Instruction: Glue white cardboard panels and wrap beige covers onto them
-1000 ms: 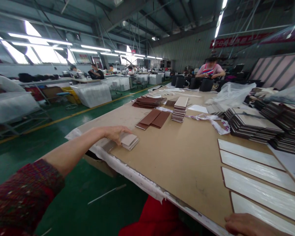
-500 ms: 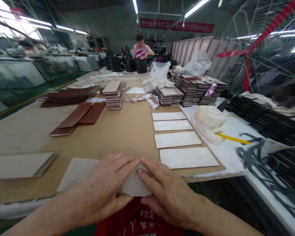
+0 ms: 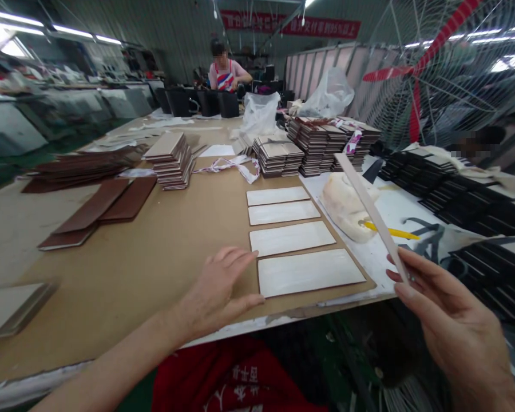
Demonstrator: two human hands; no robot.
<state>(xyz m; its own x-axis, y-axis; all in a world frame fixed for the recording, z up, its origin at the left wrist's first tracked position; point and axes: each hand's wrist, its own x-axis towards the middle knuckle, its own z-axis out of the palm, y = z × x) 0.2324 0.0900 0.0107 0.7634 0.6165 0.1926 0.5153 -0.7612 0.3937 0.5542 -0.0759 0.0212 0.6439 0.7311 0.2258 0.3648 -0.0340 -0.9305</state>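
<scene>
My right hand (image 3: 452, 312) grips one end of a thin pale rectangular panel (image 3: 371, 214) between thumb and fingers. The panel is raised off the table, tilted and seen nearly edge-on. My left hand (image 3: 223, 280) is open, fingers and thumb spread, its tips at the left end of the nearest white-faced panel (image 3: 311, 273). Behind that panel lie more white-faced panels with brown edges, such as this one (image 3: 292, 238), in a column. Beyond the raised panel sits a cream-coloured lump-like container (image 3: 341, 206) with a yellow handle (image 3: 395, 232) sticking out.
Brown panels (image 3: 94, 206) overlap at the left, and a pale stack (image 3: 8, 306) sits at the near left. Tall panel stacks (image 3: 167, 163) stand further back. Black stacked pieces (image 3: 467, 212) and a caged fan (image 3: 416, 71) are right. A co-worker (image 3: 227, 71) stands at the far end.
My hands have parted. The right hand has lifted a pale panel up to the right, while the left hand has let go and opened beside the white-faced panels. The view has shifted slightly rightward.
</scene>
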